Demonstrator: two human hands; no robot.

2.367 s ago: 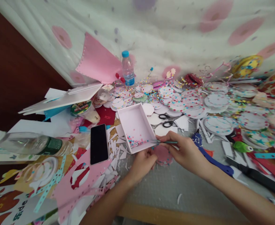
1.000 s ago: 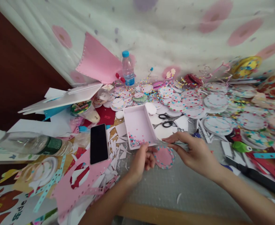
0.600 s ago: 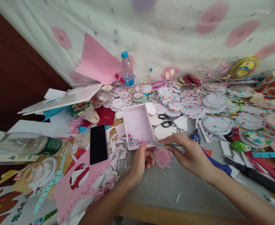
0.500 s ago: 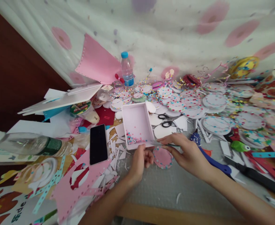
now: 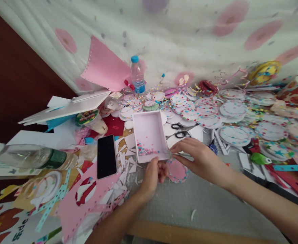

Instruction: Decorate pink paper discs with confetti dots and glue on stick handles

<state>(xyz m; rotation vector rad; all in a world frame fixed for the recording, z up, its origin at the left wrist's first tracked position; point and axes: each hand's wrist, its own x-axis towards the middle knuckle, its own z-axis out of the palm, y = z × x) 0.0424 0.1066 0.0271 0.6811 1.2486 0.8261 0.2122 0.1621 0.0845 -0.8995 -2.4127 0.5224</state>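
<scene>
A shallow white box [image 5: 150,127] holds small pink, red and blue dots gathered near its front side. My left hand [image 5: 152,176] is curled at the box's front edge, its thumb against the front wall and its fingers beside a pink round disc [image 5: 178,170]. That disc lies flat on the grey mat and has blue and pink dots around its rim. My right hand [image 5: 196,161] is closed in a pinch on thin metal tweezers [image 5: 173,153], their tips at the box's front right corner. Fingers partly hide the tweezers.
Behind the box lie black-handled scissors [image 5: 181,130] and many dotted white discs [image 5: 234,113]. A phone [image 5: 106,156], paper scraps [image 5: 123,169] and a large clear bottle [image 5: 34,156] are on the left. A small water bottle [image 5: 138,76] stands at the back by the curtain.
My right hand has shifted slightly and turned, so less of the tweezers shows, and its forearm now covers the blue-handled tool. My left hand has hardly moved.
</scene>
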